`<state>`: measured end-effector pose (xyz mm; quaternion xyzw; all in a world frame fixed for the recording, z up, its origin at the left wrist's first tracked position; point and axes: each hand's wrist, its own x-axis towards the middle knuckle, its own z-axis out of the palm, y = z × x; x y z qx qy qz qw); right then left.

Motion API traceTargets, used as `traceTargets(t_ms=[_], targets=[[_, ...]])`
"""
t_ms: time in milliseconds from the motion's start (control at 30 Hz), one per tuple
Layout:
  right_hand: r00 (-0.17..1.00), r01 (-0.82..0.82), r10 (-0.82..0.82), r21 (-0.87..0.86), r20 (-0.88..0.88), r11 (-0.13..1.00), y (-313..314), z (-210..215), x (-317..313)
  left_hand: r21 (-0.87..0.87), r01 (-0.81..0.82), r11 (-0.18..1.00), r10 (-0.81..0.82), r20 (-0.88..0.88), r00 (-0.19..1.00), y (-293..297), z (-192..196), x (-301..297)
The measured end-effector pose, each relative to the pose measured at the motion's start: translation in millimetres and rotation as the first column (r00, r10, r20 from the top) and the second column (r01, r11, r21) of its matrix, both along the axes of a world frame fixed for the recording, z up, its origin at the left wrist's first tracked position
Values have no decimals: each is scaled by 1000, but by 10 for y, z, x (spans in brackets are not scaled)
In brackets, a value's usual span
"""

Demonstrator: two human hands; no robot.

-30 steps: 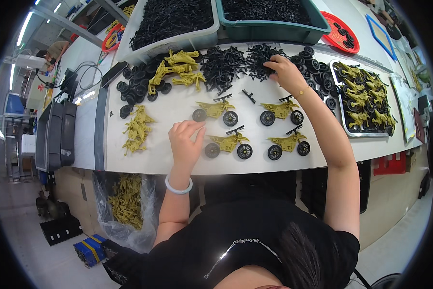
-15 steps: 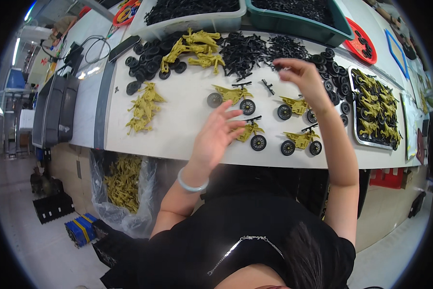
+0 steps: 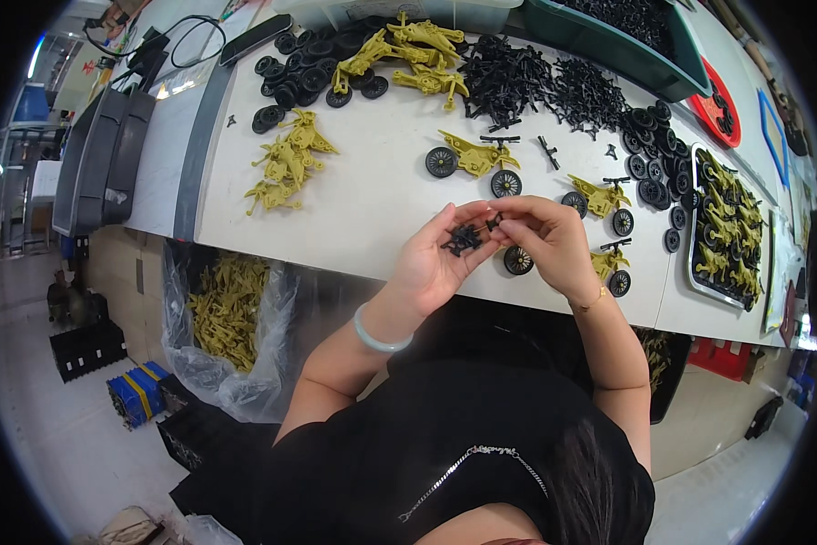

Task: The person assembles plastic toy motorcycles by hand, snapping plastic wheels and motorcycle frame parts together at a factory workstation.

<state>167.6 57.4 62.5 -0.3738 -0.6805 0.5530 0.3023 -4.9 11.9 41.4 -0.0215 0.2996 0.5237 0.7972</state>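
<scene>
Cupped palm up near the table's front edge, my left hand (image 3: 426, 271) holds a little heap of small black plastic parts (image 3: 464, 240). My right hand (image 3: 558, 243) meets it there, thumb and forefinger pinching a small black forked part (image 3: 494, 222) over the palm. Just beyond the hands stands a yellow toy motorbike (image 3: 475, 156) with black wheels and handlebar. Another toy motorbike (image 3: 599, 196) is right of my right hand. Two more lie partly behind the hands: one shows mainly a black wheel (image 3: 518, 261), the other its yellow body (image 3: 605, 263).
Yellow bike bodies (image 3: 290, 162) are heaped at the left, more (image 3: 417, 56) at the back. Black wheels (image 3: 313, 65) and small black parts (image 3: 508, 80) are piled behind. At the right, a metal tray (image 3: 710, 280) holds yellow bikes. A green bin (image 3: 599, 36) stands at the back.
My right hand has come back from the small black parts to my left hand. My left hand has turned palm up, with black parts showing in it. The view has shifted.
</scene>
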Motion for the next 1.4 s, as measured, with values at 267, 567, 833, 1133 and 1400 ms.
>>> traceTargets(t_ms=[267, 567, 833, 1133, 1400], targets=[[919, 293, -345, -258, -189, 921, 26, -145, 218, 290, 541, 789, 16, -891, 454, 674, 67, -584], [885, 339, -385, 206, 262, 918, 332, -166, -158, -94, 833, 545, 491, -770, -408, 1158, -56, -499], [746, 130, -452, 559, 489, 819, 383, -309, -319, -141, 780, 610, 430, -768, -475, 1037, -88, -437], [678, 100, -459, 547, 574, 831, 347, -247, -407, -99, 805, 584, 437, -798, -415, 1017, -165, -494], [674, 53, -495, 632, 549, 773, 331, -372, -416, -49, 829, 558, 449, -822, -351, 1039, -221, -501]])
